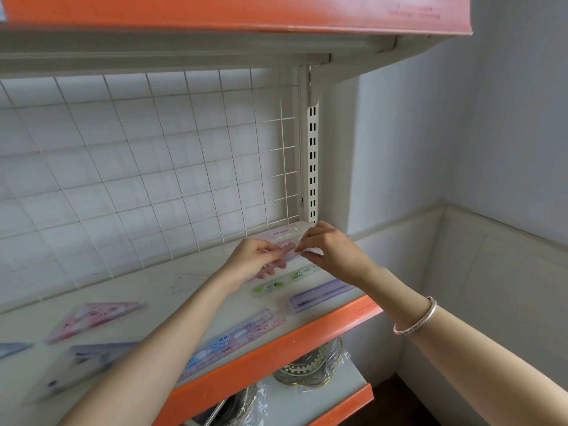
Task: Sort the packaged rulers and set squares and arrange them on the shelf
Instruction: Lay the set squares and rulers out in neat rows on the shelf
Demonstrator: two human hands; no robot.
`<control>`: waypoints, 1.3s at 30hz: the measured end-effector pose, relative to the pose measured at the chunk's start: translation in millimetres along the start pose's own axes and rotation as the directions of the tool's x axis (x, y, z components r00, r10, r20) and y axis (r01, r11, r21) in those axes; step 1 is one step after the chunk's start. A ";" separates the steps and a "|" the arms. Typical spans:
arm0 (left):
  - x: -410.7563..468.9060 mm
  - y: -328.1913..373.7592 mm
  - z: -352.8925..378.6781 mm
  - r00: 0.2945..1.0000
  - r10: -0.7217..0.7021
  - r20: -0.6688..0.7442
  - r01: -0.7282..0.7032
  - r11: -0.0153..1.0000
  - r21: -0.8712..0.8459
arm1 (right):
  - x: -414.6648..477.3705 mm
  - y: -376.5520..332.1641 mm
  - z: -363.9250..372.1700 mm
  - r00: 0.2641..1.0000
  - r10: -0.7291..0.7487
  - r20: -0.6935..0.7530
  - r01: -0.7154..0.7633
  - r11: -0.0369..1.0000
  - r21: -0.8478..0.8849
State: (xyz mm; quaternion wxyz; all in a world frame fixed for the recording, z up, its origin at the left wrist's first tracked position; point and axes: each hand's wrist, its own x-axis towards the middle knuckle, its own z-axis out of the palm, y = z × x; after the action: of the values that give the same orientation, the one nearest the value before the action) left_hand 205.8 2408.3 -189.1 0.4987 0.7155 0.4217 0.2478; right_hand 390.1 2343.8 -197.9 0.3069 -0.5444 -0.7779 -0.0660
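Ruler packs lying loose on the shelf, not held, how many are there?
3: green pack farthest back, purple pack right of it, blue-and-pink pack nearest the front. The left arm may hide others.

Cream metal shelf unit with orange front edges (270, 342) fills left and centre. White wire grid back panel (153, 167) behind middle tier. Cream slotted upright post (312, 167) at grid's right end. Orange-lipped upper shelf board (246, 10) overhead. Pale bluish-white plastered wall (507, 118) at right, corner further right. White panelled lower wall section (491, 272) beneath ledge. Dark floor patch (408, 401) bottom centre-right. Soft, even light.
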 end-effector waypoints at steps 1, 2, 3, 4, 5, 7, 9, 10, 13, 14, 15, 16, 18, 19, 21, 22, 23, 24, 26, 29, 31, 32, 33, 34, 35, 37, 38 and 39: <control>0.6 -1.7 -1.6 1.000 0.003 -0.011 -0.003 1.000 0.010 | -0.3 1.0 0.9 1.000 -0.016 -0.016 0.016 1.000 -0.024; 0.4 -2.2 -3.0 1.000 0.010 -0.023 -0.010 1.000 0.025 | -0.7 2.1 1.6 0.999 -0.022 -0.028 0.021 0.999 -0.045; 0.2 -2.5 -4.8 0.999 0.018 -0.031 -0.017 0.999 0.040 | -0.9 2.9 2.3 0.999 -0.021 -0.028 0.019 0.998 -0.059; 0.2 -1.9 -6.1 0.999 0.022 -0.034 -0.021 0.999 0.045 | -0.8 3.6 2.5 1.000 -0.016 -0.017 0.015 0.998 -0.067; 0.1 -1.4 -7.6 0.999 0.026 -0.027 -0.024 0.999 0.049 | -0.7 3.8 2.1 1.000 -0.005 0.003 0.005 0.997 -0.071; -0.8 1.3 -9.6 0.999 0.033 0.008 -0.033 0.998 0.044 | -0.4 4.7 1.7 0.997 0.037 0.070 -0.031 0.997 -0.075; 0.5 0.6 -11.7 0.999 0.042 0.024 -0.043 0.996 0.080 | -0.4 5.3 2.5 0.990 0.069 0.121 -0.061 0.996 -0.068; 0.9 0.0 -12.1 0.999 0.039 0.023 -0.041 0.994 0.106 | -0.7 5.3 3.3 0.988 0.086 0.132 -0.079 0.995 -0.055; 2.7 -1.9 -13.3 0.999 0.046 0.013 -0.047 0.986 0.161 | -2.7 5.9 5.1 0.981 0.130 0.141 -0.129 0.992 -0.019; 2.7 -1.9 -12.9 0.999 0.053 0.006 -0.053 0.983 0.174 | -2.8 5.5 5.0 0.979 0.136 0.152 -0.137 0.991 -0.010; 2.4 -1.3 -12.3 0.998 0.061 0.003 -0.061 0.981 0.182 | -3.0 5.0 4.9 0.976 0.143 0.162 -0.144 0.990 -0.002; 2.0 -0.8 -11.5 0.998 0.068 0.000 -0.067 0.982 0.179 | -3.3 4.4 4.3 0.974 0.151 0.171 -0.154 0.988 0.004; 2.0 0.2 -10.1 0.997 0.074 -0.002 -0.073 0.983 0.168 | -3.9 3.1 2.4 0.968 0.169 0.185 -0.174 0.985 0.008; 1.8 1.0 -9.4 0.997 0.072 0.000 -0.071 0.982 0.173 | -4.8 2.7 1.6 0.967 0.170 0.191 -0.175 0.984 0.008; 2.9 1.7 -8.6 0.998 0.065 -0.002 -0.063 0.979 0.191 | -6.7 1.3 0.1 0.971 0.142 0.190 -0.146 0.989 0.004; 3.6 1.8 -8.3 0.998 0.060 -0.007 -0.057 0.980 0.190 | -7.5 0.6 -0.1 0.976 0.118 0.181 -0.120 0.993 0.002; 4.7 1.7 -8.2 0.999 0.053 -0.008 -0.051 0.982 0.183 | -8.0 -0.4 -0.7 0.981 0.096 0.170 -0.097 0.995 0.003; 5.9 1.2 -7.8 0.999 0.041 -0.003 -0.040 0.984 0.172 | -8.5 -1.5 -1.4 0.983 0.081 0.162 -0.083 0.997 0.007; 7.5 -0.2 -6.4 1.000 0.021 0.014 -0.023 0.987 0.157 | -9.2 -2.5 -3.0 0.985 0.072 0.156 -0.076 0.997 0.015; 9.9 -4.0 -4.2 0.999 0.031 -0.020 -0.027 0.984 0.176 | -9.9 0.4 -8.3 0.975 0.115 0.192 -0.120 0.993 0.014; 11.6 -6.2 -3.1 0.996 0.053 -0.065 -0.039 0.978 0.204 | -11.0 4.8 -13.3 0.952 0.172 0.253 -0.180 0.984 0.009; 11.5 -5.9 -2.2 0.995 0.053 -0.080 -0.036 0.979 0.198 | -12.0 7.7 -15.6 0.935 0.201 0.292 -0.210 0.978 -0.002; 11.5 -5.3 -1.4 0.995 0.053 -0.086 -0.037 0.983 0.182 | -13.0 10.0 -18.1 0.916 0.228 0.329 -0.236 0.972 -0.015; 11.8 -4.8 -0.6 0.995 0.052 -0.088 -0.037 0.985 0.166 | -14.2 12.3 -20.2 0.897 0.253 0.363 -0.262 0.965 -0.027; 12.4 -4.4 0.5 0.995 0.052 -0.091 -0.037 0.987 0.159 | -15.6 14.2 -22.5 0.876 0.280 0.393 -0.288 0.957 -0.038; 13.6 -4.2 2.6 0.994 0.047 -0.100 -0.031 0.986 0.164 | -18.9 16.6 -27.3 0.833 0.326 0.448 -0.333 0.941 -0.065; 14.7 -4.4 3.8 0.994 0.046 -0.103 -0.028 0.986 0.163 | -20.3 17.0 -29.3 0.813 0.340 0.473 -0.347 0.935 -0.075; 15.3 -5.2 5.0 0.994 0.043 -0.102 -0.027 0.987 0.158 | -21.7 17.0 -30.5 0.797 0.346 0.494 -0.355 0.932 -0.080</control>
State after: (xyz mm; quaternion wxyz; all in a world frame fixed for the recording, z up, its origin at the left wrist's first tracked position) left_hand 215.8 2419.6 -196.9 0.4140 0.7457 0.4527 0.2599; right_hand 422.3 2319.7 -189.2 0.1061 -0.6744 -0.7169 0.1417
